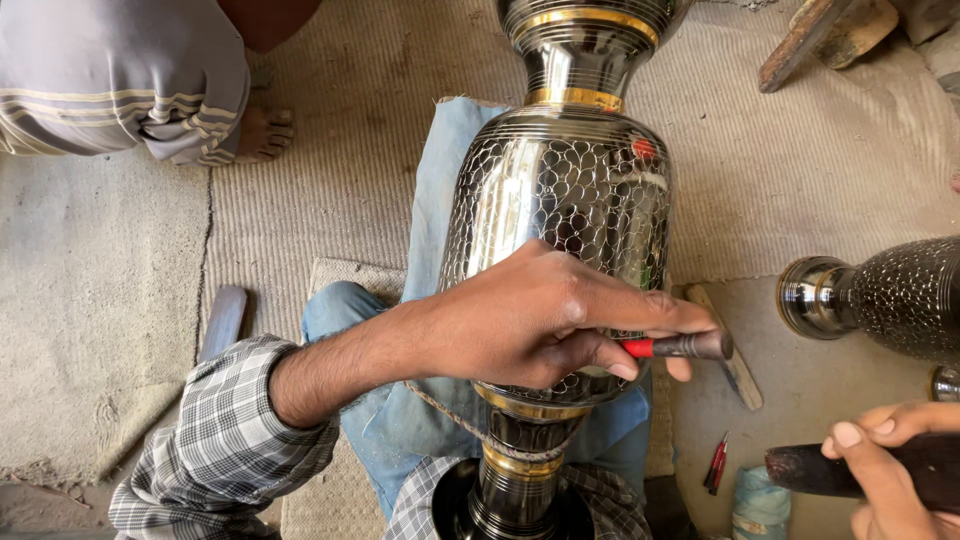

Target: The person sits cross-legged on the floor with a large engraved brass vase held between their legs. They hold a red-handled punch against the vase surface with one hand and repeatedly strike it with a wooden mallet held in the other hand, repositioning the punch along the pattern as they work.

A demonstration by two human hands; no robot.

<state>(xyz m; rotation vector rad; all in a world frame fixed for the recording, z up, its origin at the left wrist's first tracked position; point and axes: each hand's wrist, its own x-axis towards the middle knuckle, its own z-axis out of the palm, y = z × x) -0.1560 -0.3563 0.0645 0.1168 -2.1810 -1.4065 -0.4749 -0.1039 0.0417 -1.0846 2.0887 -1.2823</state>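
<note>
While the engraved metal vase [560, 200] lay lengthwise across the person's lap on a blue cloth [440, 170], its belly already bore a net of scale-shaped cuts, though the polished neck showed only plain bands. The left hand [545, 315] reached over the lower belly, fingers pinched around a red-tipped chisel [680, 346]. The right hand [885, 450] waited off to the side, fingers wrapped around a dark mallet [850, 468].
</note>
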